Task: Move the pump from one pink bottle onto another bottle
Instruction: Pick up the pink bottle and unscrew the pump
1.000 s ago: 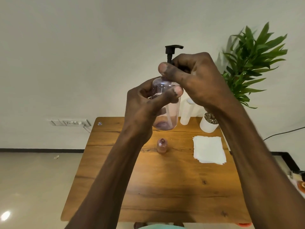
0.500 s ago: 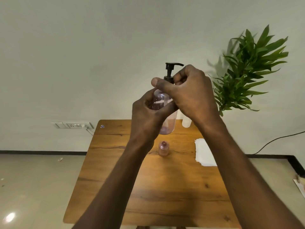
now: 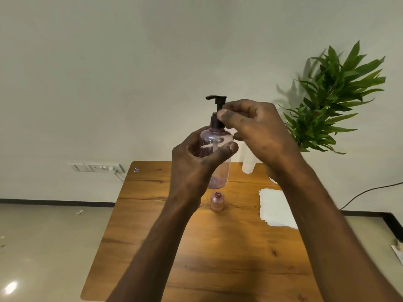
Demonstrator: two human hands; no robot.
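A translucent pink bottle (image 3: pixel 214 144) hangs in the air above the wooden table (image 3: pixel 152 225), upright, with my left hand (image 3: pixel 192 162) wrapped around its body. A black pump (image 3: pixel 217 110) sits in its neck, nozzle pointing left. My right hand (image 3: pixel 255 129) pinches the pump's collar from the right with thumb and fingers. A second, smaller pink bottle (image 3: pixel 217 201) stands on the table below, its neck open and without a cap.
A stack of white paper sheets (image 3: pixel 274 208) lies on the table's right side. A white bottle (image 3: pixel 248 162) and a potted green plant (image 3: pixel 331 99) stand at the back right. A wall socket (image 3: pixel 98 167) is at the left.
The pump's nozzle has turned from pointing right to pointing left. My right fingers have shifted on the collar, and the held bottle sits a little lower in the view than a second ago.
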